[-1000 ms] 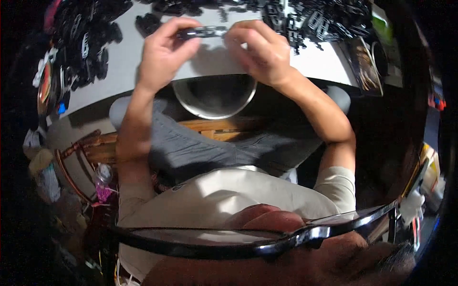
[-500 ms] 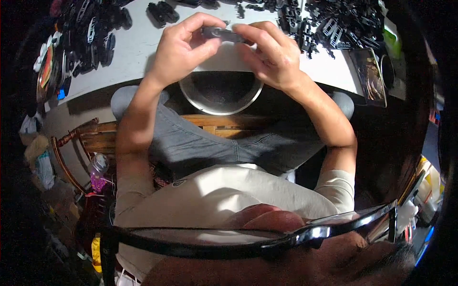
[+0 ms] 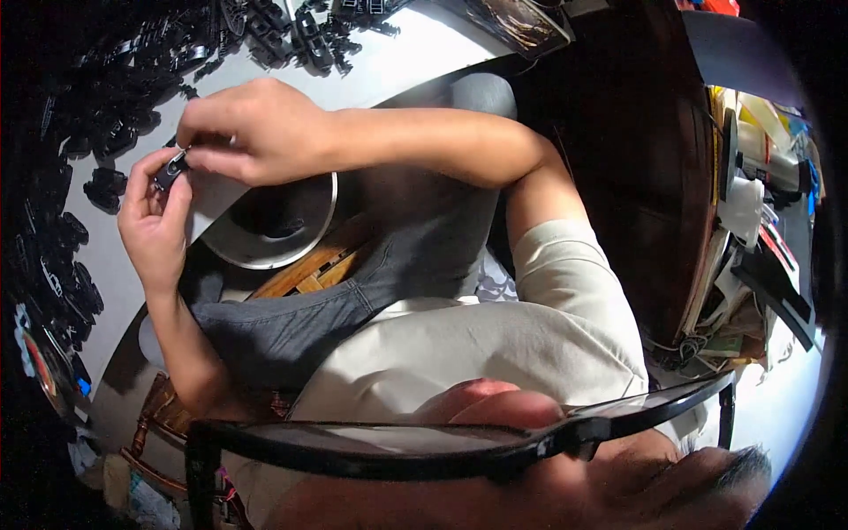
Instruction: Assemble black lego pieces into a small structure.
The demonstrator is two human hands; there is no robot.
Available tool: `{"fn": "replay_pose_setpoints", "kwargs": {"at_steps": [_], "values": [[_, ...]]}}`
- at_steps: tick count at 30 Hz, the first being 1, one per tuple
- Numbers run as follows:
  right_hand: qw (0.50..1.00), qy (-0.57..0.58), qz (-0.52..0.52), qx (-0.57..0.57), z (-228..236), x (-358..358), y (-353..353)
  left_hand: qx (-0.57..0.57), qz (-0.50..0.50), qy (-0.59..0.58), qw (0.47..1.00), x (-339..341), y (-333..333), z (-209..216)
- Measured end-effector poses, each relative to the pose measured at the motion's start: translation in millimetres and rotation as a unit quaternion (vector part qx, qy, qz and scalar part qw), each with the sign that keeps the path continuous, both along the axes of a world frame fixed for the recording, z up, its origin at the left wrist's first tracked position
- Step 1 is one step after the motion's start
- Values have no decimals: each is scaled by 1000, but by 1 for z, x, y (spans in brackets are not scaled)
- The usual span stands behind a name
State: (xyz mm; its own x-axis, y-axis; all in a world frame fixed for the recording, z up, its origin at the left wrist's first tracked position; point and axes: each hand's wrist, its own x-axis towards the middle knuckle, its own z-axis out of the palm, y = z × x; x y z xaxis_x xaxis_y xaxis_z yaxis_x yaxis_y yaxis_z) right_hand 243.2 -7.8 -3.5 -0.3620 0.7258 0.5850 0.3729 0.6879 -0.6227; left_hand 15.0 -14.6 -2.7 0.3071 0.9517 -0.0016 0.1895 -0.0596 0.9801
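Note:
Between the fingertips of my left hand is a small black plastic part with a lighter, shiny bit at its upper end. My right hand reaches across from the right, thumb and fingers closed at that same end of the part. Both hands are over the white table, at the left of the head view. The exact shape of the part is partly covered by my fingers. A loose black part lies on the table just beyond my left hand.
Heaps of black plastic parts cover the table's left side, with more black parts farther back. A round pan with a pale rim sits at the table edge by my lap. A dark picture-covered flat item lies at the far corner.
The view has swung to the right, so the table and hands now appear farther left. My hands stay together on the black part, which is now tilted more upright.

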Motion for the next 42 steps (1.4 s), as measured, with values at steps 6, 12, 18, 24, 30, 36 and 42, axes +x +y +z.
{"fn": "replay_pose_setpoints", "kwargs": {"at_steps": [6, 12, 18, 24, 30, 36, 42], "values": [[933, 163, 39, -318, 6, -1, -1, 61, -6, 83, 995, 6, -7, 1], [960, 100, 10, -262, 6, -1, -2, 19, -4, 22, 1000, 5, -7, -2], [968, 68, -8, -243, 3, 1, 0, 32, -13, 12, 999, 5, -4, -1], [971, -45, -45, -230, 8, 5, 5, -3, -17, -17, 1000, 0, -1, 0], [986, -127, 49, -96, 0, 6, 5, -123, -60, -67, 988, -4, -3, 14], [982, -77, 102, -143, 13, 10, -7, -135, -146, -114, 973, -9, -8, 17], [932, -203, 233, -188, 16, 4, -10, 251, 72, 346, 901, -42, 6, 28]]}}
